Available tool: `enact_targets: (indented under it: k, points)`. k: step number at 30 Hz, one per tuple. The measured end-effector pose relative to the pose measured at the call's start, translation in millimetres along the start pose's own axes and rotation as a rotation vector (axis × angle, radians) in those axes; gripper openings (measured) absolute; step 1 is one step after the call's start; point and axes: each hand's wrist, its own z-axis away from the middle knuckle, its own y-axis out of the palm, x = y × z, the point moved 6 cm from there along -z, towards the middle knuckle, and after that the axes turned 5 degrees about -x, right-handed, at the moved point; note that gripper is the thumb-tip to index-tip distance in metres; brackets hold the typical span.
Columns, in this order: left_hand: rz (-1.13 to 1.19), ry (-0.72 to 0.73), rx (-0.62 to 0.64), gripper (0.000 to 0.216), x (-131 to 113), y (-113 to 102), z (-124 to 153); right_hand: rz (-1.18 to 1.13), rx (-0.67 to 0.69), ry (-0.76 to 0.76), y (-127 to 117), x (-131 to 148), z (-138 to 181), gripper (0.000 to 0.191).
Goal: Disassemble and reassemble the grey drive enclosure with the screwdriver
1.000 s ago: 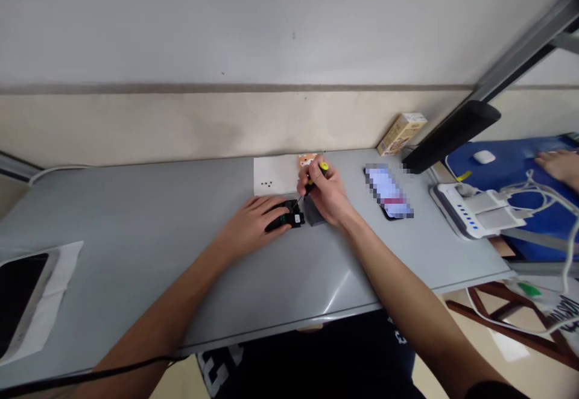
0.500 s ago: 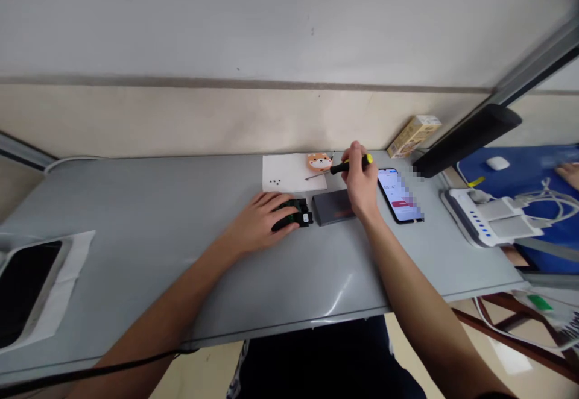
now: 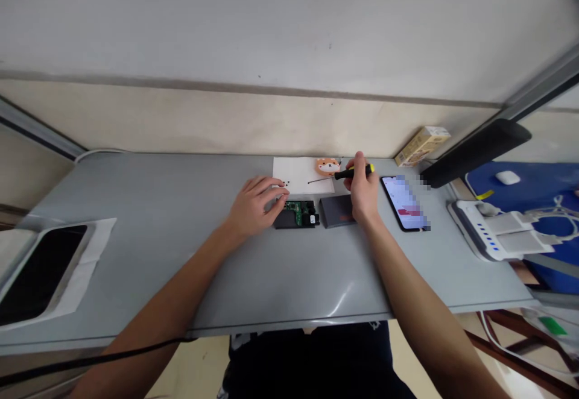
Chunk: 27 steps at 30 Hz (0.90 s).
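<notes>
Three marks are too small to be read: a white label on the opened electronic device (image 3: 298,213), a reddish print on the grey cover (image 3: 333,211), and the print on the carton (image 3: 423,146), which stands beyond the right fingers, near the wall. I count one screwdriver (image 3: 346,173), one smartphone (image 3: 404,203), one white paper (image 3: 296,170) and at least three small dark screws (image 3: 287,184); the left fingertips may hide more of them. The device lies flat on the grey table (image 3: 289,278), just on the near side of the left fingertips. It has a dark, rectangular body, and a green circuit board shows in its upper middle, with black parts at its right end. The fingers of the left hand (image 3: 256,209) are bent and slightly apart, with nothing seen between them, close to the screws. The right hand (image 3: 364,191) has its fingers closed around the black and yellow handle, and the shaft reaches leftward over the paper. The cover lies just beside the device, partly behind the right hand. One orange animal-face case (image 3: 328,166) sits beyond the screwdriver shaft, and the smartphone lies right of the right fingers.
</notes>
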Motion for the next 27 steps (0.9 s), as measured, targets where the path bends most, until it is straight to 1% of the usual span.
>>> enact_targets:
  k: [3, 7, 11, 15, 18, 22, 27]
  points:
    - [0.039, -0.057, 0.025, 0.017, 3.6, 4.5, 2.3, -0.061, 0.026, 0.066, 7.6, -0.3, 7.9, 0.056]
    - [0.086, -0.087, 0.035, 0.019, 8.0, 12.3, 6.9, -0.117, 0.106, 0.106, 20.0, 0.6, 21.1, 0.054]
    - [0.090, -0.074, 0.005, 0.015, 9.9, 13.4, 7.4, -0.143, 0.154, 0.135, 25.9, 0.4, 29.6, 0.051]
    - [0.084, -0.049, -0.009, 0.013, 8.6, 11.6, 5.0, -0.148, 0.187, 0.133, 27.4, 1.1, 31.4, 0.052]
    - [0.096, -0.040, -0.012, 0.012, 8.3, 12.5, 4.8, -0.148, 0.197, 0.136, 27.3, 1.9, 31.1, 0.052]
    - [0.129, -0.042, -0.039, 0.008, 9.4, 13.1, 6.5, -0.135, 0.177, 0.148, 25.2, 2.3, 30.1, 0.053]
    - [0.127, -0.061, -0.044, 0.009, 8.7, 10.0, 7.0, -0.129, 0.168, 0.139, 24.2, 1.5, 29.0, 0.054]
